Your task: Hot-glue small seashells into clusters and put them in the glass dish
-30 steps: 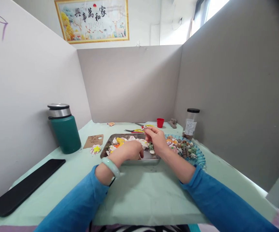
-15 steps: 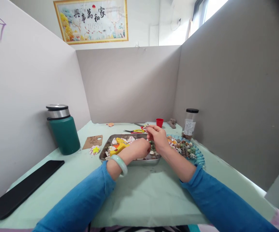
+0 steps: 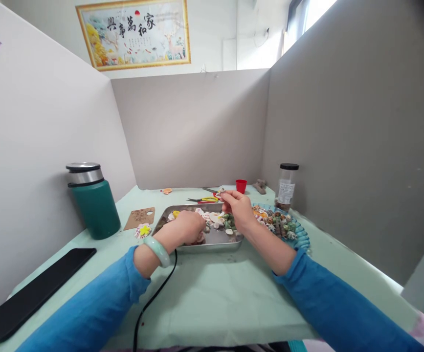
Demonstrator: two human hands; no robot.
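My right hand is raised over the right end of a metal tray. Its thumb and fingers pinch a small whitish, speckled piece, perhaps a shell flower. My left hand, wearing a pale green bangle at the wrist, is low in the tray with curled fingers. The fingertips are hidden among shells, so what they hold cannot be made out. Behind this hand only a bit of a yellow glue gun shows. White shells and green ones lie in the tray.
Right of the tray, a blue plate bears many small shells, beside a black-lidded jar. Behind are yellow-handled scissors and a red cup. At left stand a green bottle and a shell flower. A black cord crosses the front.
My left hand has moved left within the tray, away from my right hand, and now covers most of the glue gun. The cord has come into view. My right hand keeps its pinch.
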